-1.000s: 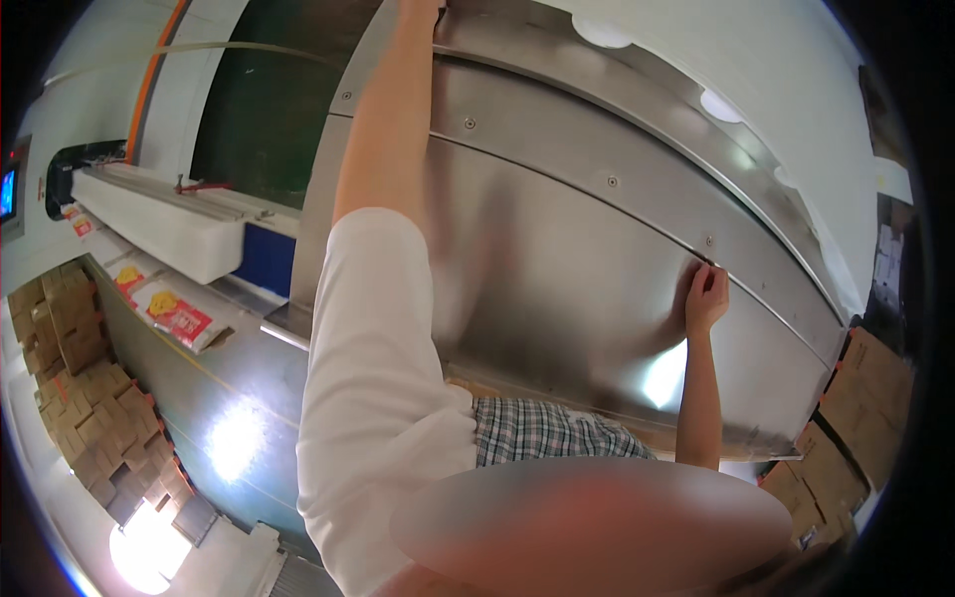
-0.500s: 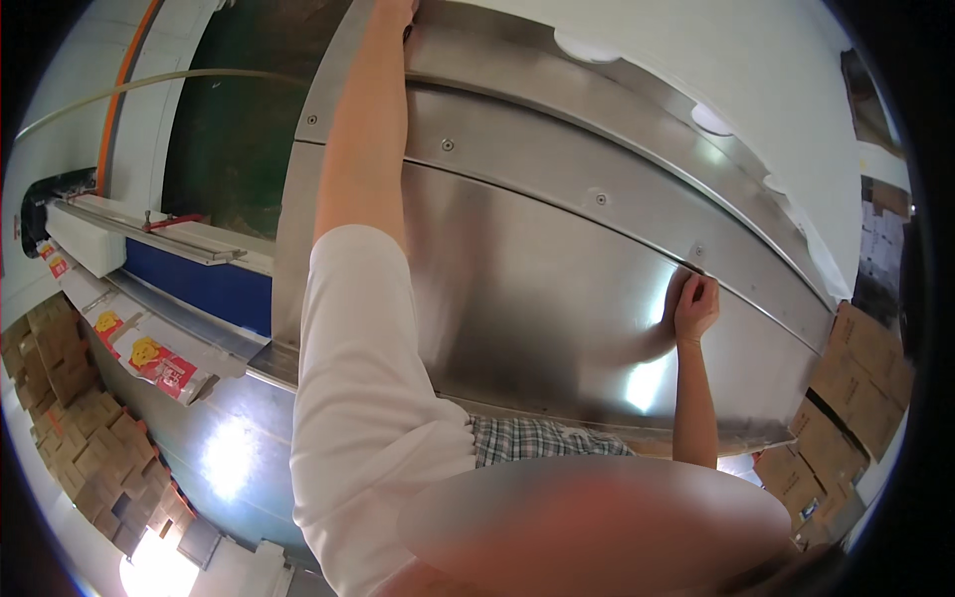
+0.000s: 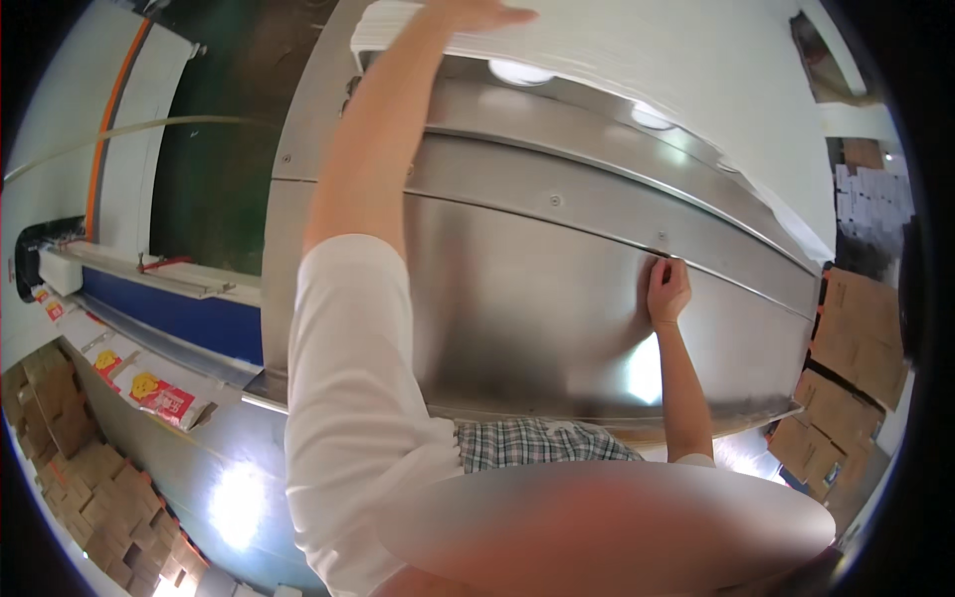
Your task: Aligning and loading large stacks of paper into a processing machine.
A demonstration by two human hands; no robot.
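Observation:
My left hand (image 3: 482, 14) is stretched far forward at the top edge, partly cut off by the frame. Its fingers extend to the right over a large white sheet stack (image 3: 637, 50), whose front edge looks layered. Whether the fingertips touch the white material, I cannot tell. Lower right, my right hand (image 3: 669, 291) is curled into a loose fist against a shiny steel table panel (image 3: 537, 318), just below a seam. Nothing shows in that fist. Between the panel and the white stack runs a raised steel strip with screws (image 3: 555, 201).
At left stands a machine part with a blue panel (image 3: 174, 313) and a row of red-and-white printed packages (image 3: 159, 393). A dark green surface (image 3: 224, 189) lies beyond it. Cardboard boxes (image 3: 860, 323) are stacked at right, more cartons (image 3: 99, 488) at lower left.
My left hand has moved right, from the steel strip's far left end to over the white stack. More of the stack's left end now shows. My right fist stays against the panel; the view has shifted slightly.

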